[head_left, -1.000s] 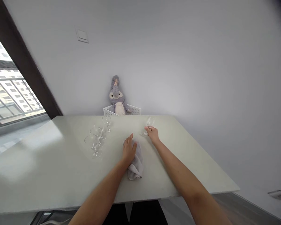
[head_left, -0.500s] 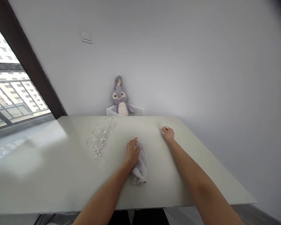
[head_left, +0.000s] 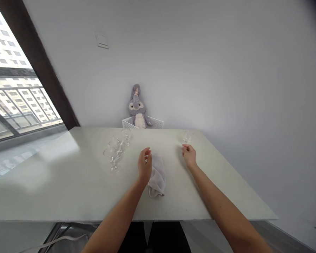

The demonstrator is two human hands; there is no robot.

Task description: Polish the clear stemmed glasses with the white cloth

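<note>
My left hand (head_left: 144,165) hovers at the left edge of a pale folded cloth (head_left: 157,179) that lies on the table. Its fingers are loosely bent, the thumb stands apart from them, and nothing is held. Farther right, my right hand (head_left: 189,155) is just in front of a small clear stemmed glass (head_left: 187,136). Its fingers are curved and loose, and the bowl of that glass shows beyond them. The foot of the glass is partly hidden by the fingers. Left of the cloth, several similar clear glasses (head_left: 113,155) stand upright in a slanting row.
The pale table (head_left: 76,189) reaches back towards a plain wall (head_left: 213,70). Behind its far edge a grey plush toy (head_left: 138,107) sits in a white perforated basket (head_left: 156,123). A dark-framed window is on the left, and a white cable (head_left: 65,238) runs below the table's front edge.
My right hand has let go of the glass and drawn back slightly towards me. My left hand has risen off the cloth and shifted a little left. The view has tilted slightly.
</note>
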